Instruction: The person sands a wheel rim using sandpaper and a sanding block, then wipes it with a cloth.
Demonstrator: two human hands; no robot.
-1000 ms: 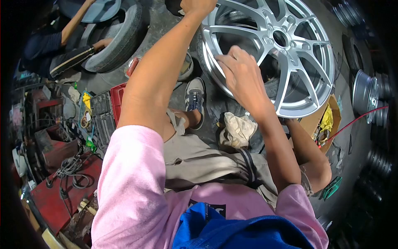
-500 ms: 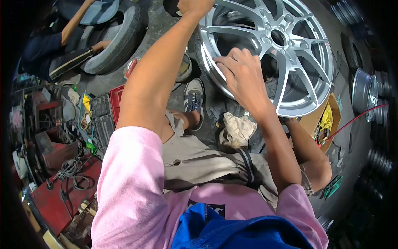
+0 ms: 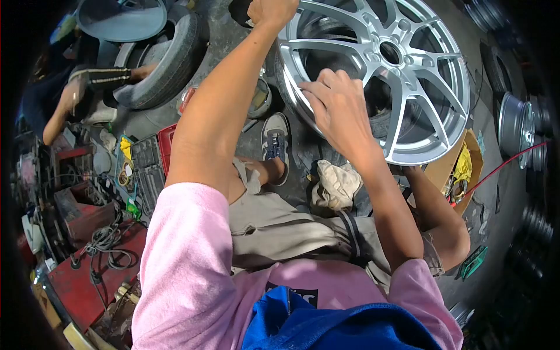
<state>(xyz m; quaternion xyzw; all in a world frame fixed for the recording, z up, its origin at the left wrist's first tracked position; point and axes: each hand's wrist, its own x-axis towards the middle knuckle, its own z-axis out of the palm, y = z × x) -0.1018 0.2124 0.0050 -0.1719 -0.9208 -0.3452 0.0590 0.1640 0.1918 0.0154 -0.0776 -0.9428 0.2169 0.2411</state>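
In front of your knees, a silver alloy wheel (image 3: pixel 402 70) stands tilted on the workshop floor, its spoked face turned up toward you. Your left hand (image 3: pixel 271 11) is closed over the far left edge of its rim at the top of the view; whether it pinches anything besides the rim you cannot tell. Your right hand (image 3: pixel 337 108) lies on the near left part of the rim, fingers (image 3: pixel 318 84) curled and pressed against the metal, holding nothing else that shows. Just beside your right forearm a crumpled whitish rag (image 3: pixel 337 185) lies on the floor, near your grey sneaker (image 3: pixel 274 143). A cardboard box (image 3: pixel 461 172) sits under the wheel's right edge. To the left lie a socket tray (image 3: pixel 146 169) and a red toolbox (image 3: pixel 87 265). Farther left another person's arm (image 3: pixel 58 111) rests by a black tyre (image 3: pixel 166 64).
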